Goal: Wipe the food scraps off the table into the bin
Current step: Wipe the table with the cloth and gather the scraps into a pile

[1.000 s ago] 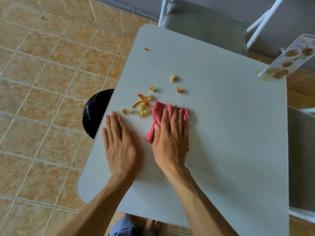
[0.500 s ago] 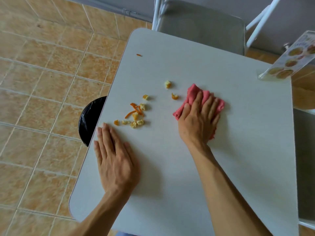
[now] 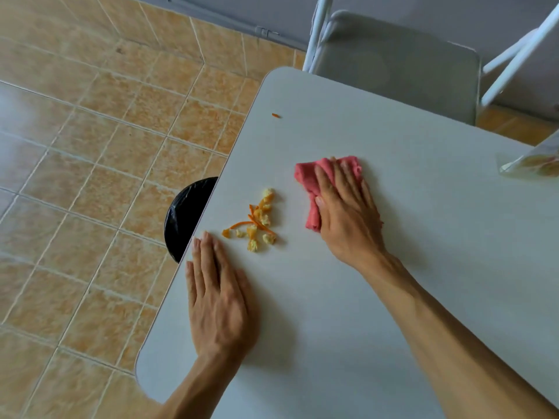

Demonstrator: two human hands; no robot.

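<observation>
Pressing my right hand [image 3: 348, 216] flat, fingers spread, on the pink cloth [image 3: 305, 176], I have the food scraps [image 3: 257, 222] between it and the bin [image 3: 187, 216], so one sweep should clear the worktop [image 3: 393, 297] edge. My left hand [image 3: 217, 297] lies flat beside the bin, bracing.

Pink cloth [image 3: 311, 189], orange-yellow scraps [image 3: 257, 220] (black bin [image 3: 187, 213])

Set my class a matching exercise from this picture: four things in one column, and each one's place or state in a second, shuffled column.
1 pink cloth
2 black bin
3 food scraps
4 left hand

a on the floor, by the table edge
b palm down, holding nothing
c under the right hand
d heaped between the hands

Pairs: 1-c, 2-a, 3-d, 4-b
</observation>
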